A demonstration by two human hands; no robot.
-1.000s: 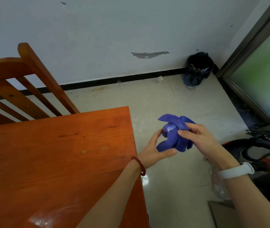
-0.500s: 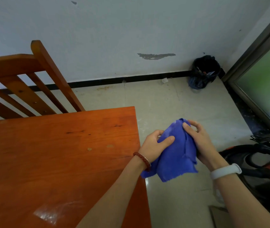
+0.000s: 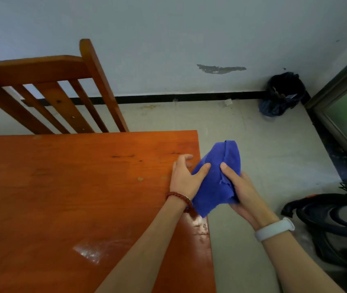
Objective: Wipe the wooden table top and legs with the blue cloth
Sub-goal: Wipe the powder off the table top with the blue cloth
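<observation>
I hold the blue cloth (image 3: 217, 178) bunched at centre frame, just off the tabletop (image 3: 73, 187) edge, my right hand (image 3: 242, 191) cupping it and left hand (image 3: 186, 178) pinching, probably folding a wiping pad.

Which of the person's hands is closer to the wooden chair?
The left. The left hand is over the table's right edge, on the chair's side, thumb on the blue cloth. The right hand holds the cloth beyond the table edge, farther away.
</observation>
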